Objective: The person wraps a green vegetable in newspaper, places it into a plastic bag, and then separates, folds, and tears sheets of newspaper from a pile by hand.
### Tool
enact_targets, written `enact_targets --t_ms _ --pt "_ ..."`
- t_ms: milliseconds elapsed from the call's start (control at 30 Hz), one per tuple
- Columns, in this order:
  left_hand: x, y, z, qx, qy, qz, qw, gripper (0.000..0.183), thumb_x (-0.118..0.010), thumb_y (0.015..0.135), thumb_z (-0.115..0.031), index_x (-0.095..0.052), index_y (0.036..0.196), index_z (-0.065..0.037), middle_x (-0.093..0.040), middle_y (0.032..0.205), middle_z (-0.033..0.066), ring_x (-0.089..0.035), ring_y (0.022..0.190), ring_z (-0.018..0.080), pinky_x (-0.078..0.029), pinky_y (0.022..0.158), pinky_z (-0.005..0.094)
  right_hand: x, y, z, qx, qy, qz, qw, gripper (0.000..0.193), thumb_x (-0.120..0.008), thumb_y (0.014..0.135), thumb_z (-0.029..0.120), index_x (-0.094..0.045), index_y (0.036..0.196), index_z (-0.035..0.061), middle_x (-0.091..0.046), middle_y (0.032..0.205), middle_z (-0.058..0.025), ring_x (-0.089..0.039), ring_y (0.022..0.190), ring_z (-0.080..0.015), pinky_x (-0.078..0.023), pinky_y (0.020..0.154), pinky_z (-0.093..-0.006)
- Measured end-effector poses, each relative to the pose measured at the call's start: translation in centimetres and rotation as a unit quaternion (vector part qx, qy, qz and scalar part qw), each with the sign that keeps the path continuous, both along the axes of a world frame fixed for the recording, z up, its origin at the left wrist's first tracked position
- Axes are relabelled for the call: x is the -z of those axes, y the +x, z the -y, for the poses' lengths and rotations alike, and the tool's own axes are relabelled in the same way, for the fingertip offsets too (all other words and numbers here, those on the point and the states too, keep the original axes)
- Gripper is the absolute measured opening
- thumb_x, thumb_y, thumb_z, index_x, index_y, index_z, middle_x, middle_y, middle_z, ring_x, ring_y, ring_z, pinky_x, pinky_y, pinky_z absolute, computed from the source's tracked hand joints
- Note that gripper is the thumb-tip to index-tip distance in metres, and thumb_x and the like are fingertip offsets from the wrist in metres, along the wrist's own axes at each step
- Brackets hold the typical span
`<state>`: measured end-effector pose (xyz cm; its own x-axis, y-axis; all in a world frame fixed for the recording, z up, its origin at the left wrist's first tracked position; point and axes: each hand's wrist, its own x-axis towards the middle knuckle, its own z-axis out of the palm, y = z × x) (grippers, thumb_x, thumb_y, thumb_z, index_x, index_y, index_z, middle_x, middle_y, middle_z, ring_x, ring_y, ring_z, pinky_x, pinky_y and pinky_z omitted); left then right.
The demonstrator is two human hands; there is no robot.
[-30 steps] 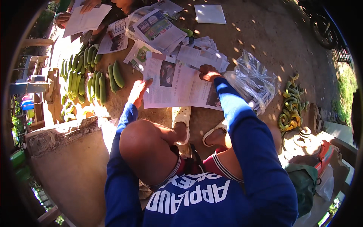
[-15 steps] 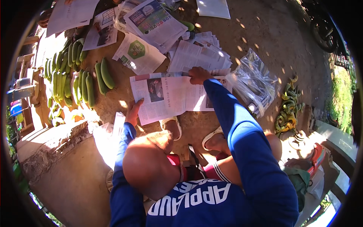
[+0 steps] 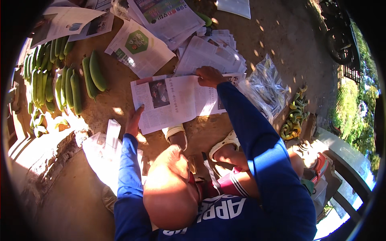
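Note:
A newspaper sheet [image 3: 177,106] with a dark photo lies spread in front of my knees. My left hand [image 3: 134,121] pinches its left edge, thumb on top and fingers hidden beneath. At the far edge, my right hand [image 3: 210,77] is closed on the paper with its fingers curled in. Just beyond lies a loose stack of newspaper [image 3: 211,56], and to its left a sheet with a green hexagon [image 3: 138,48]. A clear plastic bag [image 3: 265,90] rests beside my right forearm.
Long green cucumbers [image 3: 95,72] lie in rows on the left. Small curled yellow-green vegetables [image 3: 295,114] are piled at the right. More newspaper [image 3: 163,18] and a white sheet [image 3: 237,7] lie farther off. A broken concrete edge [image 3: 56,148] runs along the left.
The view has shifted, so the cucumbers sit farther left. Both hands keep their hold on the newspaper, which appears slightly tilted. The large sheet at the far left has moved over the cucumbers' far end.

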<state>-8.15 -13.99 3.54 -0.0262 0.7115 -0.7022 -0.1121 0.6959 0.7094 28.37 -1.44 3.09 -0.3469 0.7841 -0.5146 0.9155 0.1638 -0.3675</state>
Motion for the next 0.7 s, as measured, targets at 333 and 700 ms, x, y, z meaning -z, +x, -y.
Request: enact_targets --t_ms 333,700 --pt "0.3 -1.2 -0.1 0.007 -0.011 0.028 1.0 0.045 -0.067 0.088 -0.034 -0.064 0.116 0.002 -0.067 0.103 0.0065 -0.062 0.091 0.0147 -0.046 0.081 0.0286 0.8 -1.2 -0.4 0.026 0.027 0.011 0.999 0.025 -0.062 0.072 0.016 -0.069 0.092 0.0029 -0.068 0.095 -0.0233 -0.065 0.094 -0.0419 -0.052 0.088 -0.049" --pt "1.8 -2.8 -0.3 -0.013 -0.046 0.032 0.998 0.051 -0.069 0.084 -0.041 -0.066 0.118 -0.003 -0.067 0.102 0.0042 -0.061 0.09 0.0127 -0.045 0.079 0.0283 0.6 -1.4 -0.8 0.069 -0.022 0.036 0.997 0.032 -0.065 0.069 0.021 -0.07 0.089 -0.0035 -0.068 0.094 -0.0273 -0.066 0.093 -0.0421 -0.052 0.088 -0.0468"
